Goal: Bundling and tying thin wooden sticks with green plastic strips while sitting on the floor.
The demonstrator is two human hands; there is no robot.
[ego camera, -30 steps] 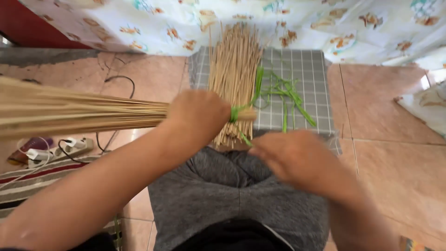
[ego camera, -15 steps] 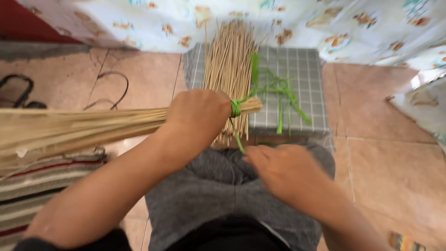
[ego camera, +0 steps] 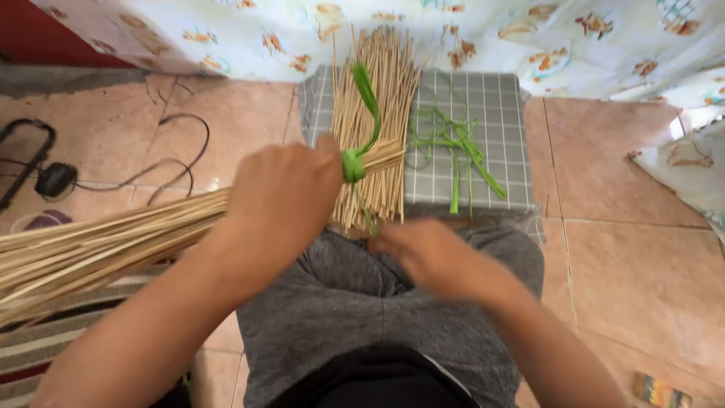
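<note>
My left hand (ego camera: pixel 283 198) grips a thick bundle of thin tan sticks (ego camera: pixel 98 245) near its end; the bundle fans out to the left. A green strip (ego camera: pixel 356 155) is wound around the bundle just right of my fist, one end sticking up and another hanging down. My right hand (ego camera: pixel 424 253), blurred, is low over my lap and pinches the strip's hanging end. More loose sticks (ego camera: pixel 374 106) lie on a grey checked cushion (ego camera: pixel 483 121), next to several loose green strips (ego camera: pixel 453 143).
My lap in grey trousers (ego camera: pixel 355 310) is below the hands. A black cable and adapter (ego camera: pixel 57 177) lie on the tiled floor at left. A patterned cloth (ego camera: pixel 468 34) hangs behind the cushion. A striped mat (ego camera: pixel 45 355) is at lower left.
The view shifted. The green strip's free end now stands up above the bundle, and my right hand has moved lower left, under the tie. My left hand keeps its grip.
</note>
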